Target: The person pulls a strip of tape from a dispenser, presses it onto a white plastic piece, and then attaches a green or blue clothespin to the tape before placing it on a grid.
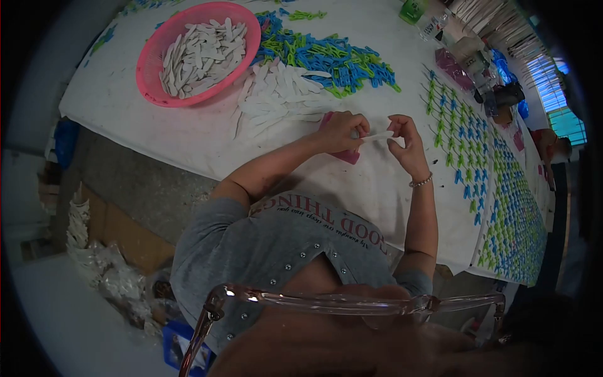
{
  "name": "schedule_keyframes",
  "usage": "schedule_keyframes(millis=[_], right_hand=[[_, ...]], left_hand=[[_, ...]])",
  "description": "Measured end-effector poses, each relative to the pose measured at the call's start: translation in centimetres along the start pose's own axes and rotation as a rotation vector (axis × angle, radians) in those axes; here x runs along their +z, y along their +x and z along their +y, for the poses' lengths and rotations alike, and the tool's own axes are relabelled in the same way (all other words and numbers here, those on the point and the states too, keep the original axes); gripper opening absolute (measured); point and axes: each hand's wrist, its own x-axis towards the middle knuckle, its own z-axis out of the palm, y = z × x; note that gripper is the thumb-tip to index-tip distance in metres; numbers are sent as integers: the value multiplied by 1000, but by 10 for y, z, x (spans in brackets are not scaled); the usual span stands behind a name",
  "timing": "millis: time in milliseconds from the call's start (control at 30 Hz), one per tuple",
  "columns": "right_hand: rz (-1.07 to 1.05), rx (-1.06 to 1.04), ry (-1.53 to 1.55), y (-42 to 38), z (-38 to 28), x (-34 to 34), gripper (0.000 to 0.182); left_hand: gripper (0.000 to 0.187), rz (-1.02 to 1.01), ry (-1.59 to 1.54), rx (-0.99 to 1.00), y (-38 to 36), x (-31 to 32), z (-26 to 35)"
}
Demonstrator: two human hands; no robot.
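Observation:
Between my two hands a thin white strip (378, 136) is stretched over the table. My left hand (341, 132) is closed on its left end, just above a pink block (349, 155) lying on the cloth. At the strip's other end, my right hand (408, 146) pinches it between thumb and fingers. A loose pile of white strips (279, 94) lies to the left of my hands. Behind that pile is a heap of blue and green clips (333, 56).
A pink basket (143, 69) full of white pieces stands at the upper left of the white table (169, 135). Rows of blue and green clips (461, 138) cover the right side. Bottles and bags (468, 63) are at the back right, near another person (553, 146).

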Motion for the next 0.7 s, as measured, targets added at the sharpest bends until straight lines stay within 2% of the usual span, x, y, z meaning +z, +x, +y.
schedule_keyframes(millis=[33,67,100,167,233,367,433,633,700], right_hand=[[22,-4,138,7,4,-1,38],[22,-9,135,15,15,-3,38],[17,51,123,24,34,-4,37],[14,110,108,44,71,-2,37],[16,194,-260,67,104,3,38],[104,180,-516,109,134,23,42],[236,167,-702,127,138,33,46],[226,347,-745,153,133,45,37],[231,323,-752,154,137,42,33]], left_hand=[[25,72,-102,-68,-2,-6,0],[25,143,-205,-134,-2,-11,0],[25,143,-204,-129,-3,-15,-5],[26,287,-272,-131,-6,-19,-17],[27,306,-245,-119,-8,-25,-17],[27,335,-183,-99,-12,-34,-21],[27,342,-184,-99,-12,-36,-19],[27,320,-198,-146,-14,-36,-18],[27,310,-195,-153,-15,-35,-19]])
